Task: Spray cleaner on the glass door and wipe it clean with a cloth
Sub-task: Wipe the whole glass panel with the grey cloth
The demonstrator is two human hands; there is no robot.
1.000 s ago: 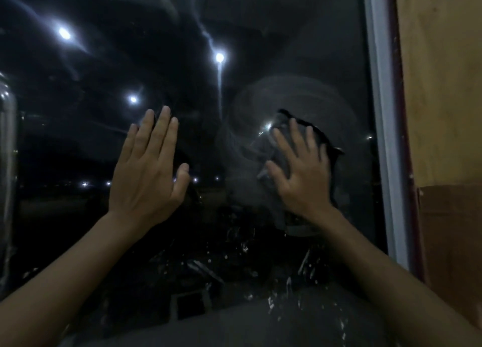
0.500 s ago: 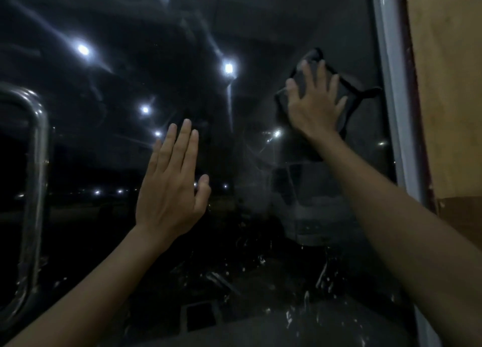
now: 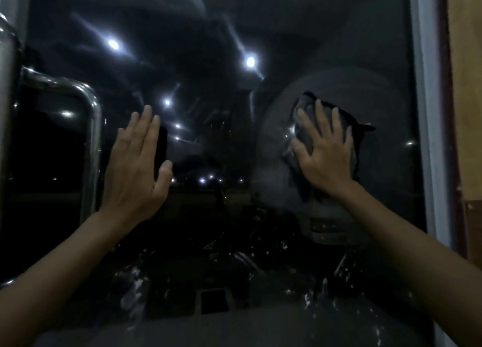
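Two bare hands are up at the glass door (image 3: pixel 208 46). Left hand (image 3: pixel 135 169): fingers straight and close together, thumb out to the side, palm facing the pane, holding nothing; we cannot tell whether the palm touches the glass. Right hand (image 3: pixel 326 158): fingers straight and spread, laid flat on the cloth (image 3: pixel 304 114), pressing it to the pane rather than curling round it. Cloth is dark grey and crumpled, on the right half of the glass at about mid height, its edges showing above the fingertips and to the right of the hand. Around it we note a pale, hazy, roughly round smear (image 3: pixel 271 158) on the glass. White specks (image 3: pixel 313 294) scatter across the lower part of the pane. Curved metal handle (image 3: pixel 91 127) stands at the left, just left of the left hand. Pale door frame (image 3: pixel 427 112) runs up the right edge, with a wooden panel (image 3: pixel 467 85) beyond it. Bright light spots (image 3: pixel 250 61) show in the dark glass.
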